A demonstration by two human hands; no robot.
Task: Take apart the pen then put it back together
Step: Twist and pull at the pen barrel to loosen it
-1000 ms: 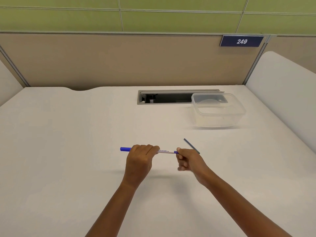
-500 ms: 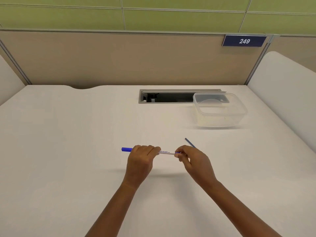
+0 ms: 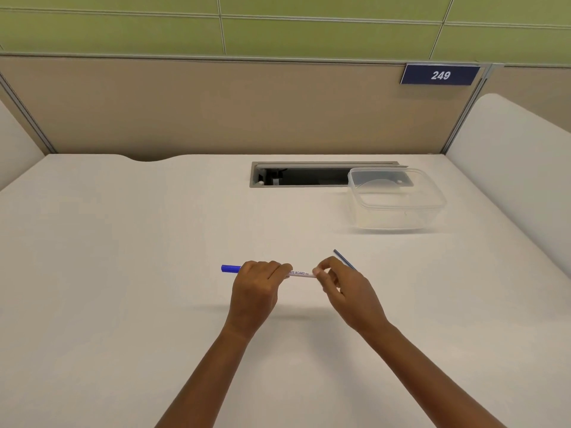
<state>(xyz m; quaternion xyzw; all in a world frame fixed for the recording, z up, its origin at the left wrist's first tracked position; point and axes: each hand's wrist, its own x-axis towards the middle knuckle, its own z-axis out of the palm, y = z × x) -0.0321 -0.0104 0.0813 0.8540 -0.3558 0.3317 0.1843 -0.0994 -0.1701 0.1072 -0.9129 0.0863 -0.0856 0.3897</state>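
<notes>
Whiteboard marker (image 3: 299,273) was held level above the desk (image 3: 123,273), between both hands. Left hand (image 3: 258,288) was closed around the barrel next to the blue cap (image 3: 230,268). Right hand (image 3: 341,287) was pinching the opposite end with its fingertips (image 3: 318,271); what sat under them couldn't be made out. A thin dark rod (image 3: 344,259), likely the ink refill, lay on the desk just behind the right hand. Judged step: working the tail end, either plug off or plug back on. Next move would need a firm barrel hold and a straight axial push or twist. Clear plastic container (image 3: 395,199) and the cable slot (image 3: 309,176) sat well apart, nothing blocking.
</notes>
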